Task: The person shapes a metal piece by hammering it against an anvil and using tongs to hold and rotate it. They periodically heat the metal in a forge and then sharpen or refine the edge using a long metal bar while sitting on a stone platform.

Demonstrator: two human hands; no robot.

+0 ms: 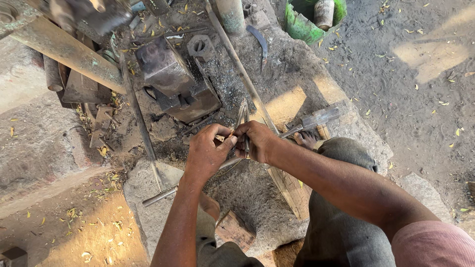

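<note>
Both hands meet low over the sooty ground before the anvil (175, 81): the right hand (257, 141) grips the tongs (242, 118), the left hand (208, 151) pinches a small piece (221, 138) at them; a loose pinch could drop it or nip fingers

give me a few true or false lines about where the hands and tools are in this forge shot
1. Both hands meet at a pair of thin metal tongs. True.
2. The left hand rests on the green bucket. False: it is at the tongs, far from the bucket.
3. A dark metal anvil block sits beyond the hands. True.
4. The right hand swings a hammer overhead. False: the hammer lies on the ground.
</note>
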